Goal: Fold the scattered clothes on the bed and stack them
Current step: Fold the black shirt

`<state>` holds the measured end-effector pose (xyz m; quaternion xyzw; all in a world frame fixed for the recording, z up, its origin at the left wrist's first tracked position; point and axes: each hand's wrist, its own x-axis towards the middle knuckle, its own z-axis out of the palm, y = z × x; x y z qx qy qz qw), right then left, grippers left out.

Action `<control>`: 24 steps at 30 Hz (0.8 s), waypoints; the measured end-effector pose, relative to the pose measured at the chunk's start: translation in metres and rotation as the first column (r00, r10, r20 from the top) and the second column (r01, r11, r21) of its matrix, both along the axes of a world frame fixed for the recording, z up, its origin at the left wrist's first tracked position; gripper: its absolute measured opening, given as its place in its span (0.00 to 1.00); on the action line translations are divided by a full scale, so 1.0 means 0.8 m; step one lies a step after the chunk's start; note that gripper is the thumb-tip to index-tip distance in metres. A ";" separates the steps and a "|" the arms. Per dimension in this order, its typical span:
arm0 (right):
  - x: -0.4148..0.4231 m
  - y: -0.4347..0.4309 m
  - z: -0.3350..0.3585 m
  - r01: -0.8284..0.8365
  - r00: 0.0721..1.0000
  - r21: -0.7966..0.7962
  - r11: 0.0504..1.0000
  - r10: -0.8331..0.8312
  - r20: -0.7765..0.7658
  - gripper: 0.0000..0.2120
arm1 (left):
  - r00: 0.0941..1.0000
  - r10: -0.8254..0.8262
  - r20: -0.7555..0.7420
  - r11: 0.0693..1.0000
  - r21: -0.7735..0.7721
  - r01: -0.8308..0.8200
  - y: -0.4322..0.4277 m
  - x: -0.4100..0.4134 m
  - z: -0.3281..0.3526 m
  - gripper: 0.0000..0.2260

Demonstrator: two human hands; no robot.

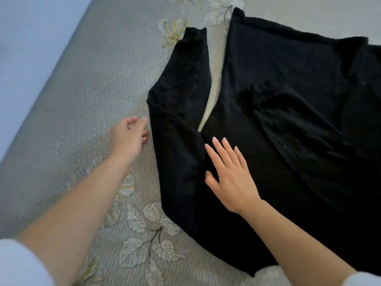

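Observation:
A black fleece sweater [278, 112] lies spread on the bed, its body to the right. One sleeve [185, 83] bends out to the left, its cuff pointing away from me. My right hand [231, 176] lies flat on the sweater near the armpit, fingers straight and spread. My left hand [129, 135] hovers just left of the sleeve's elbow. Its fingers are loosely curled and hold nothing. The sweater's right side runs out of view.
The bed [86, 96] has a grey ribbed cover printed with pale leaves. Its left edge runs diagonally, with blue-grey floor [24, 48] beyond it. A white fluffy thing [266, 274] shows at the sweater's near edge.

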<state>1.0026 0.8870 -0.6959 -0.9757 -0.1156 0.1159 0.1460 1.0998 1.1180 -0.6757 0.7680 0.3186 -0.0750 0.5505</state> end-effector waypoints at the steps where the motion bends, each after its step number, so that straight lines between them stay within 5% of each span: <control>1: 0.000 -0.002 -0.002 0.000 1.000 -0.005 1.000 0.000 0.010 0.29 | 0.999 -0.042 -0.008 0.997 -0.060 0.041 -0.009 0.005 0.002 0.16; 5: -0.001 -0.003 -0.006 -0.002 0.998 -0.031 1.000 0.004 0.062 0.28 | 0.949 -0.266 0.170 0.963 0.079 0.256 -0.049 0.011 0.024 0.08; 7: -0.001 -0.001 -0.006 0.012 0.997 -0.038 0.999 -0.008 0.082 0.28 | 0.840 -0.491 0.232 0.864 0.256 0.434 -0.065 0.010 0.029 0.10; 9: -0.001 -0.001 -0.005 0.016 0.996 -0.048 0.999 -0.011 0.094 0.27 | 0.777 -0.597 0.199 0.800 0.228 0.555 -0.074 0.016 0.024 0.11; 13: -0.001 -0.002 -0.004 0.011 0.996 -0.038 0.999 -0.008 0.089 0.28 | 0.911 -0.400 0.097 0.916 0.081 0.393 -0.087 0.040 0.015 0.04; 15: 0.000 -0.003 -0.005 0.012 0.996 -0.022 1.000 -0.010 0.091 0.27 | 0.952 -0.305 0.015 0.950 0.071 0.303 -0.094 0.048 0.013 0.15; 17: -0.001 -0.003 -0.005 0.017 0.994 0.000 1.000 -0.017 0.107 0.27 | 0.926 -0.360 -0.109 0.923 0.103 0.371 -0.103 0.051 0.014 0.19; 19: -0.001 -0.004 -0.004 0.024 0.993 0.023 0.999 -0.027 0.117 0.26 | 0.892 -0.423 -0.158 0.901 0.033 0.433 -0.109 0.049 0.018 0.08; 21: -0.001 -0.004 -0.004 0.027 0.993 0.031 0.999 -0.031 0.112 0.26 | 0.923 -0.374 -0.092 0.925 0.026 0.378 -0.107 0.049 0.029 0.09; 24: 0.000 -0.005 -0.007 0.029 0.994 0.027 0.999 -0.032 0.103 0.26 | 0.997 -0.007 0.074 0.995 -0.102 0.014 -0.077 0.052 0.052 0.06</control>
